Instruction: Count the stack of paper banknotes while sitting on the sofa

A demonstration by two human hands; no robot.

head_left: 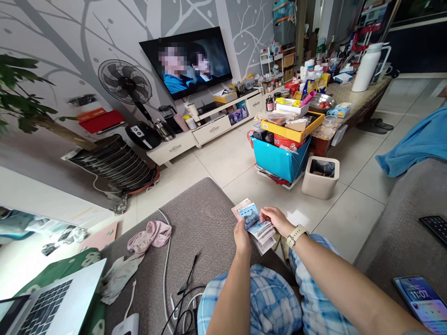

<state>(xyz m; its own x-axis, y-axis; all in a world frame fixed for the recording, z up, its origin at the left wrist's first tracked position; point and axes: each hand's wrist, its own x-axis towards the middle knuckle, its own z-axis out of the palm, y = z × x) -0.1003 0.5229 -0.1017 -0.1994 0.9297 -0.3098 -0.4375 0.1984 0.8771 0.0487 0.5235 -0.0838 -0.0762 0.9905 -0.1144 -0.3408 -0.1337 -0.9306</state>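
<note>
A small open booklet (258,226) with blue and pinkish printed pages lies between my hands, above my knees. My left hand (242,235) grips its left, near side, the thumb pressed on a blue page. At the right side, the curled fingers of my right hand (274,218) pinch at the upper edge of the pages; exactly how many leaves they hold is hidden. Several page edges fan out below on the right. The print is too small to read. A watch with a pale strap (296,236) is on my right wrist.
A grey sofa seat (195,218) bears a laptop (52,302), pink cloth (150,236) and cables (166,274). To the right lie a phone (421,300) and a remote (435,228). Ahead stand a blue bin (277,158), a beige trash can (319,184) and a cluttered table (370,95).
</note>
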